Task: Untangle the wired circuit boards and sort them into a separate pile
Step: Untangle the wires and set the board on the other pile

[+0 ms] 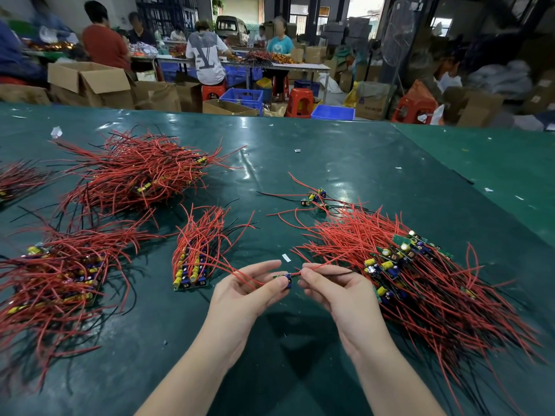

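A board is pinched between the left hand and right hand, its wire gripped by the right, apparently to be drawn free of the tangle alongside that hand.

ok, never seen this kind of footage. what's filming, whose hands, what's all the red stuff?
One picture, taken by a camera worn on a person's head, looking down at their own bare hands. No robot. The left hand pinches a small circuit board; the right hand pinches its red wire. On the green table lie heaps of similar boards trailing red and black wires: a tangled heap on the right, a neat small stack by the left hand, more heaps further left. Other workers sit at tables behind.
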Motion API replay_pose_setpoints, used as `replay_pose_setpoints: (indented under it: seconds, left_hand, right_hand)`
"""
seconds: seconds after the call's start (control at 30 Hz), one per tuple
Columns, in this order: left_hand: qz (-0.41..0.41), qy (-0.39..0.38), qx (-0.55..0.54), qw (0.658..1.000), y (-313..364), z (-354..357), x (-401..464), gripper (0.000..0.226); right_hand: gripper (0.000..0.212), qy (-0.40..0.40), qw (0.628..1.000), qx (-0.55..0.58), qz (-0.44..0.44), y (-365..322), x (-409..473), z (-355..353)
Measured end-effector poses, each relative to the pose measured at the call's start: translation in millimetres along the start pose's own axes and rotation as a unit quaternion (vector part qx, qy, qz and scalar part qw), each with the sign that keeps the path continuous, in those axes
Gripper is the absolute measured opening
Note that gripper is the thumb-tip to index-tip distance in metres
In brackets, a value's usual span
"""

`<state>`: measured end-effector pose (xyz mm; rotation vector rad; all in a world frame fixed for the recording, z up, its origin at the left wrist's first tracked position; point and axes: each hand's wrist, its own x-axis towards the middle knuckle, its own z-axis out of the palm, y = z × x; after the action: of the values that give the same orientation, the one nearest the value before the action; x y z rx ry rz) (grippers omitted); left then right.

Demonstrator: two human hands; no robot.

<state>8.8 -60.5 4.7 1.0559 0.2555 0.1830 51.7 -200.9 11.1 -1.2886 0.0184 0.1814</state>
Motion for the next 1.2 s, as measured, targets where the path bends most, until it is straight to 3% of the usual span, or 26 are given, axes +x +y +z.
replay_pose_setpoints:
  seconds: [0.23,0.57,0.77,0.97,1.1,1.2]
  left_hand:
    - [-0.003,0.001,-0.028,1.000,2,-2,3,0.036]
    - [-0.031,-0.012,-0.062,0.998,3,-4,5,0.032]
    - [-0.051,-0.012,-0.068,0.996,3,-6,7,0.030]
    - [-0.038,-0.007,-0.082,0.996,4,-7,8,0.029]
    - [-0.028,-0.027,-0.112,0.993,3,-6,8,0.019]
    - [-0.011,-0.060,-0.091,0.994,1,-4,5,0.018]
  right_hand:
    - [0.011,-0.039,0.999,-0.011,0.000,-2,1,-3]
    - [0.010,-0.076,0.987,0.125,0.066,-2,4,-1]
    - [0.008,-0.071,0.995,0.066,0.027,-5,6,-4]
    - [0.020,-0.080,0.976,0.188,0.069,-10,11,-9]
    - [0.036,-0.108,0.984,0.118,0.081,-1,5,-2]
    - [0.032,-0.130,0.988,0.056,0.059,5,-1,5]
